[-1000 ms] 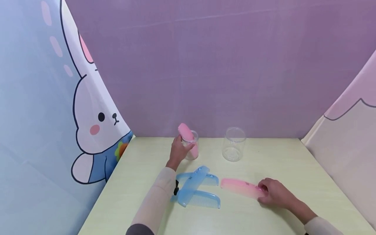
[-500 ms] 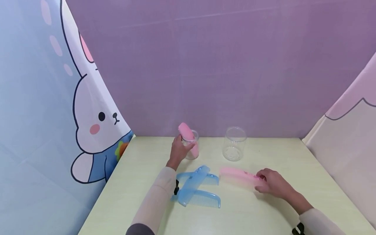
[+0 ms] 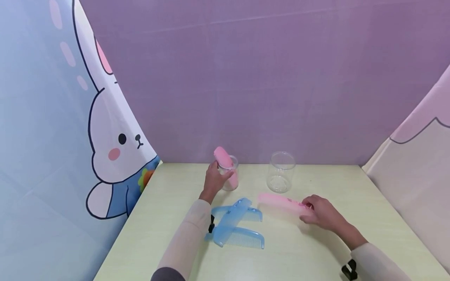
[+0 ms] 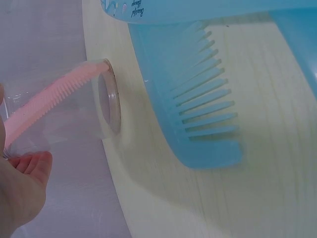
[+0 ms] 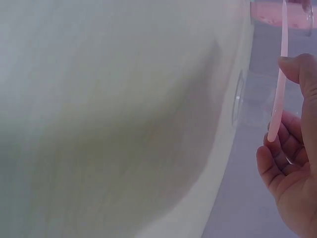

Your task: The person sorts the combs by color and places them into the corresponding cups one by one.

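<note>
On the left, a clear cup stands near the back of the table, with a pink comb leaning in it and sticking out over the rim. My left hand grips this cup from its left side; in the left wrist view, fingertips show beside the cup wall. My right hand pinches another pink comb by its right end, between thumb and fingers. That comb is raised off the table, pointing left, and a shadow falls below the hand. In the right wrist view it appears edge-on.
A wider clear cup stands at the back, right of the first. Several blue combs lie crossed in a pile beside my left forearm. A purple cloth hangs behind the table, with printed cloths at both sides.
My right hand has lifted the pink comb off the table and carried it left and toward the back. My left hand and the cup it grips have stayed put.
</note>
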{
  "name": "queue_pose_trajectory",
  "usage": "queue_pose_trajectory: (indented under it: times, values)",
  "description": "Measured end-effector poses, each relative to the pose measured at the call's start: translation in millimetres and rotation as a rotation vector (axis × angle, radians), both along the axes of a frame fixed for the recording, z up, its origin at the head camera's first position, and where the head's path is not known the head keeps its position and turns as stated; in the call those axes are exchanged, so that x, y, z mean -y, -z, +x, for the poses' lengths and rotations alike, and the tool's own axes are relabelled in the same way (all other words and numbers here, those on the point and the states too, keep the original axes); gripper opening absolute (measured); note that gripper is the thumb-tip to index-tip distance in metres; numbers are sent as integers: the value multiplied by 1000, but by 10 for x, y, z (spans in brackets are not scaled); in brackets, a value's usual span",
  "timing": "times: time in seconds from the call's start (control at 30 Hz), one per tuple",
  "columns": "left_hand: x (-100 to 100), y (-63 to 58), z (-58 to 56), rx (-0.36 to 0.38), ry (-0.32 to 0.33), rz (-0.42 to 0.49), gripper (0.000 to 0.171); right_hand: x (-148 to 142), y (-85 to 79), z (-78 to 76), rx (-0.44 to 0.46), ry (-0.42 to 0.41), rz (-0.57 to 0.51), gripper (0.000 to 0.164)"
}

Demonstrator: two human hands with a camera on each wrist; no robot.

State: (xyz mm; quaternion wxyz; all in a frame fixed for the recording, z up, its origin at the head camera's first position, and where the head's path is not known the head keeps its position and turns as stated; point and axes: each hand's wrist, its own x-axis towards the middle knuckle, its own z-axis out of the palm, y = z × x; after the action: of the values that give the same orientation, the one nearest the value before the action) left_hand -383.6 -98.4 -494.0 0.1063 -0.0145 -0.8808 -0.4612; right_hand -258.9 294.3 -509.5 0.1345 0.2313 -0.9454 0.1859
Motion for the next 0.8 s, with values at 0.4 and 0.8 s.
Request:
queue_pose_trajectory:
  times: [0.4, 0.8]
  values:
    - [18, -15, 34, 22, 2, 10, 80, 231, -133, -33, -13, 21, -21, 36]
    - [46, -27, 88, 36, 6, 17, 77, 462, -207, -66, -30, 74, -62, 37]
